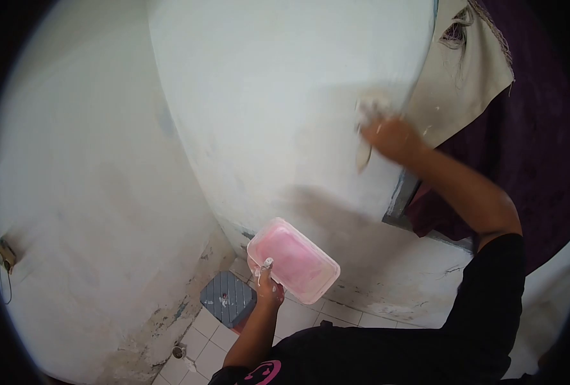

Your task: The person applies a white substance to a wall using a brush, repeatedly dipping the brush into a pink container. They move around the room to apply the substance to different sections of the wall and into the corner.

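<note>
L grip point(271, 292) has pink tub point(291, 260) just beyond, held at one edge; white smears point(268, 263) cld cause slip, tipping it. R grip point(392, 138) round blurred brush-like tool point(363, 158), nr wall point(253, 96).

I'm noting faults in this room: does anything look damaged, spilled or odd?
Yes. The left wall is stained and peeling near the floor, unlike its smoother upper part. The beige cloth is frayed along one edge. White smears mark the grey stool and left hand.

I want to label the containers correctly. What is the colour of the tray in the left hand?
Pink, best seen in the head view.
</note>
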Tool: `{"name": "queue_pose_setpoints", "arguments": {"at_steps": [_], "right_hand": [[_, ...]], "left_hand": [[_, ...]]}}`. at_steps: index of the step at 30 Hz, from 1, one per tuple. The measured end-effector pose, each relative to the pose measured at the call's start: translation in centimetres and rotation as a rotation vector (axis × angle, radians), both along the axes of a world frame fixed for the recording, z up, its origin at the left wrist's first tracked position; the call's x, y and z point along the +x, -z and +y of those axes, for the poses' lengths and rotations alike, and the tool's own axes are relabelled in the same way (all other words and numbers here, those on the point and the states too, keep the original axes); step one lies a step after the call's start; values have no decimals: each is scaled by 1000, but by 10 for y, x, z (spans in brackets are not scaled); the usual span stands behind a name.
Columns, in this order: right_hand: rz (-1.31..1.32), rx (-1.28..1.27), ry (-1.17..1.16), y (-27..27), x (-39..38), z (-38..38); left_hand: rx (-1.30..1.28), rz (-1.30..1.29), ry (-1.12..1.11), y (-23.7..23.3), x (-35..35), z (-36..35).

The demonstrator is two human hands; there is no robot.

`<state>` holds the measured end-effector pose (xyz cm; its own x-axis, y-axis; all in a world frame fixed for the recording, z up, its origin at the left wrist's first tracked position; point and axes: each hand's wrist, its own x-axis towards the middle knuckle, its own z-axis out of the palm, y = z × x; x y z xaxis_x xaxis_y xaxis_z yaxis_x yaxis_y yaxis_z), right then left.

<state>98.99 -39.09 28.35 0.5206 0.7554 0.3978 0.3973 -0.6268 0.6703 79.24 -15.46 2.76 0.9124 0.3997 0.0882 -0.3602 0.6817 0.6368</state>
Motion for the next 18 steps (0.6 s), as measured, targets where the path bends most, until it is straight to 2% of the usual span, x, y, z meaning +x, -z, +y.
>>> {"name": "queue_pose_setpoints", "arguments": {"at_steps": [1,3,5,6,8,9,10,11,13,15,16,18], "right_hand": [[183,-115,-18,24,3,0],[238,-103,-101,33,-13,4],[501,84,-215,17,-11,7],[327,177,-372,4,2,1],[402,419,-294,-62,14,2],[31,443,-511,-89,-2,1],[-87,477,-472,-113,-14,1],[-100,499,-427,-128,-14,2],[-304,413,-496,-121,-17,2],[-219,281,-262,-83,-21,11],[-75,84,-74,-56,-11,16],[93,-117,-90,-8,-21,25]], "left_hand": [[-6,7,7,1,-1,0],[-3,-4,22,2,-1,2],[2,-24,27,1,0,2],[10,-20,5,0,0,1],[22,-21,-24,-2,0,0],[35,-39,-30,-3,1,0],[47,-55,-32,-4,0,-1],[48,-51,-31,-5,-1,-1],[44,-53,-42,-10,-2,-4],[38,-39,-47,-17,-3,-6],[32,-28,-51,-17,-6,-8],[-16,-11,-13,-7,-9,-7]]}}
